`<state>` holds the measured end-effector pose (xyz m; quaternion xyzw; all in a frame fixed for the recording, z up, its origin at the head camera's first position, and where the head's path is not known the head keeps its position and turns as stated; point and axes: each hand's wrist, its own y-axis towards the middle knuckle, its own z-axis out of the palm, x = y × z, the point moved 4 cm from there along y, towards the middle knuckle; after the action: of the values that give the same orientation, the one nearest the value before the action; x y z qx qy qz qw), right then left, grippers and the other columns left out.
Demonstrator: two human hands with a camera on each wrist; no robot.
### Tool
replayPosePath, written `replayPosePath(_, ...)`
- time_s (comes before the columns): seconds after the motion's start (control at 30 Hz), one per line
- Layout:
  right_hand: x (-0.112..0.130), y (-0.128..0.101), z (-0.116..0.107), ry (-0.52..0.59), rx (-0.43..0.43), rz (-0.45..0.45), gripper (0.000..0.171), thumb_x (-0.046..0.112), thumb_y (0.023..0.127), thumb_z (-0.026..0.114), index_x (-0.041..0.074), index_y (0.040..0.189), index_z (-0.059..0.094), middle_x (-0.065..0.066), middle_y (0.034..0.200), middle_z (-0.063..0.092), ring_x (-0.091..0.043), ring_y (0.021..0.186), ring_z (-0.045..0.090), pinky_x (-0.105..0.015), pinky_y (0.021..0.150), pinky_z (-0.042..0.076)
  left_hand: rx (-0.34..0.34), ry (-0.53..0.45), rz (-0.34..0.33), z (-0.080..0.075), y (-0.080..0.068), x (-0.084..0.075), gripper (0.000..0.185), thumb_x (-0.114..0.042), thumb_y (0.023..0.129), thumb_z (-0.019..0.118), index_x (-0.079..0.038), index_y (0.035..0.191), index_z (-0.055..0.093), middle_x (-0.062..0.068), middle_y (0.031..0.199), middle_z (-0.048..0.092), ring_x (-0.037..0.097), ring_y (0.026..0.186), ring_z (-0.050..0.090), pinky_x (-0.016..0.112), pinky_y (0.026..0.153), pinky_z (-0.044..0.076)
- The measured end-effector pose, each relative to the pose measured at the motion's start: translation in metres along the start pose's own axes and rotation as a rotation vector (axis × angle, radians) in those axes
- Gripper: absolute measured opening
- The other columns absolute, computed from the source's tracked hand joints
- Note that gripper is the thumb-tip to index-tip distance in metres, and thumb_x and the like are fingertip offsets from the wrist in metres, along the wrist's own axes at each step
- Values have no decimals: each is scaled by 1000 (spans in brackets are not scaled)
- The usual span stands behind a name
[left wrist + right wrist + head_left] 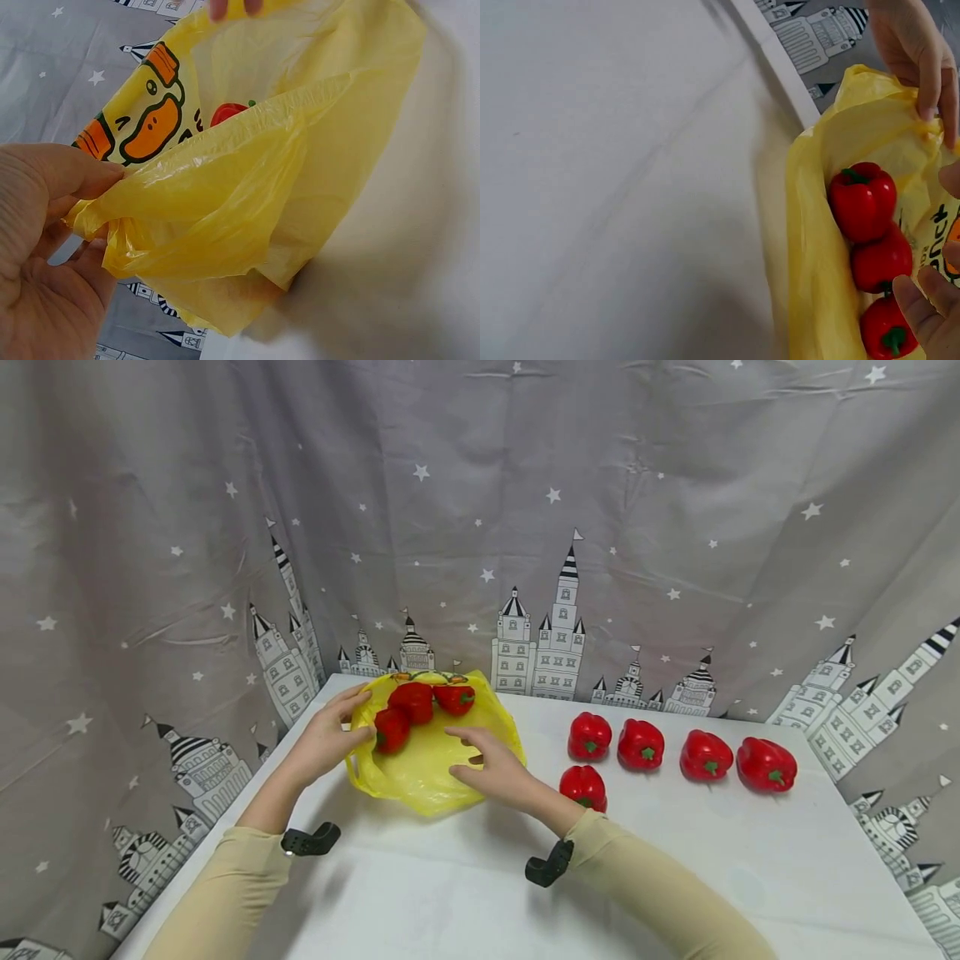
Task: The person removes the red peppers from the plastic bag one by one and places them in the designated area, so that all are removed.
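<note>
A yellow plastic bag (420,781) lies open on the table, a cartoon duck face printed on it in the left wrist view. Inside it are three red bell peppers, among them one at the left (392,730), a middle one (412,702) and one with its green stem showing (454,698). My left hand (327,739) pinches the bag's rim at its left side, thumb against fingers. Over the bag's right part hovers my right hand (491,766), fingers spread and holding nothing; in the right wrist view its fingertips (911,292) overlap the nearest pepper.
To the right of the bag, several more red bell peppers (641,745) stand in a row on the white table (712,868). One pepper (583,787) sits nearer, partly behind my right forearm. A grey curtain (637,485) with castles and stars hangs behind the table.
</note>
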<state>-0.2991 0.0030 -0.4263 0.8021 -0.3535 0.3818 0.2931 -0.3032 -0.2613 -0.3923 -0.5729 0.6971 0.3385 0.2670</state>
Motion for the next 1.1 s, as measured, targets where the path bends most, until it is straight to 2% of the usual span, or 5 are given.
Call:
replayPosePath(0.2, -7, 24, 18, 6, 1, 66, 57, 23, 86, 64, 31, 138, 42, 8, 137, 41, -25, 123, 43, -37, 92, 45, 1, 6, 3, -3, 1, 0, 61, -20, 87, 63, -10, 142, 38, -6, 149, 25, 27, 117, 42, 40, 87, 48)
replayPosePath(0.37, -13, 44, 30, -2, -16, 99, 59, 28, 86, 64, 35, 139, 40, 9, 139, 41, -26, 124, 43, -38, 94, 43, 10, -28, 35, -6, 1, 1, 61, -18, 86, 64, -10, 141, 40, -5, 149, 25, 28, 117, 42, 40, 86, 48)
replayPosePath(0.63, -21, 70, 46, -29, -50, 122, 62, 31, 85, 65, 29, 141, 38, 6, 139, 41, -24, 122, 45, -35, 95, 41, 54, -132, 38, -9, -6, -11, 57, -13, 87, 63, -10, 140, 42, -4, 148, 27, 30, 121, 41, 47, 95, 40)
replayPosePath(0.77, -22, 80, 53, -32, -78, 121, 62, 27, 84, 66, 26, 140, 39, 2, 138, 42, -24, 121, 45, -34, 96, 40, 63, -142, 53, -12, -10, -19, 57, -10, 88, 62, -7, 140, 41, 0, 149, 27, 30, 125, 39, 47, 98, 38)
replayPosePath(1.1, -26, 104, 68, -60, -101, 164, 62, 31, 83, 68, 26, 139, 41, -2, 137, 42, -19, 124, 40, -37, 103, 34, 111, -227, 52, -13, -10, -13, 56, -9, 88, 63, -6, 139, 42, -2, 149, 28, 27, 127, 37, 44, 101, 35)
